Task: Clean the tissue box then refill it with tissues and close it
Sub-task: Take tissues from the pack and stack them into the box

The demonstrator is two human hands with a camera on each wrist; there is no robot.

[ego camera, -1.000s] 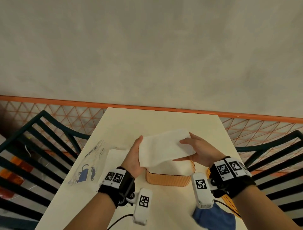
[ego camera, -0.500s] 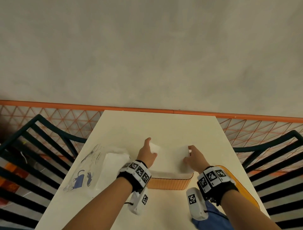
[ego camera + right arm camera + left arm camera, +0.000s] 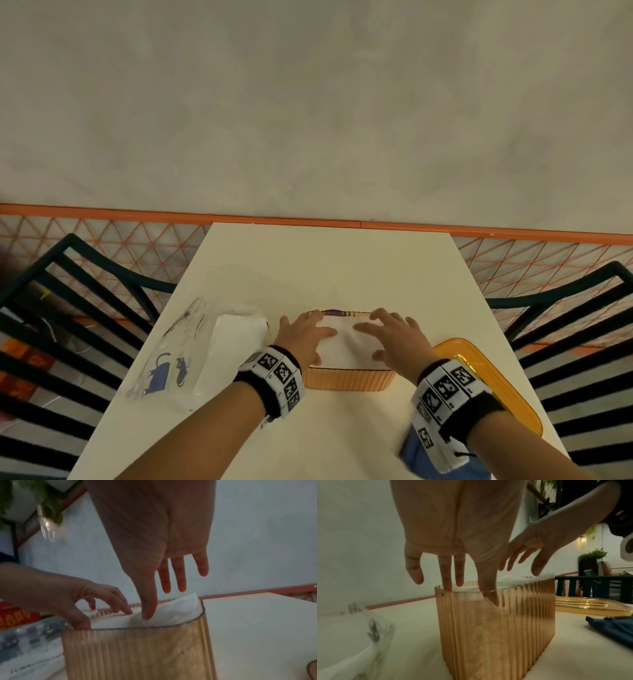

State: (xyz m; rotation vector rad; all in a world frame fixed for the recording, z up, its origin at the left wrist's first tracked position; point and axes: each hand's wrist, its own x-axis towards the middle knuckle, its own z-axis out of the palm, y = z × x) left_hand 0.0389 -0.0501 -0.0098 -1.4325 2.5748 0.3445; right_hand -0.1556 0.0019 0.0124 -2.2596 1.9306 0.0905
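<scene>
Both hands over open tissue box, mid-table.

Ribbed amber tissue box (image 3: 347, 379) stands near table (image 3: 325, 267) centre, white tissues (image 3: 346, 346) inside up to rim. Left hand (image 3: 303, 337) & right hand (image 3: 394, 337): fingers straight, spread, tips on tissues; nothing gripped. Lid (image 3: 493, 380) lies flat just right of box; blue cloth (image 3: 614, 627) near its front; tissue pack (image 3: 202, 346) left of box.
</scene>
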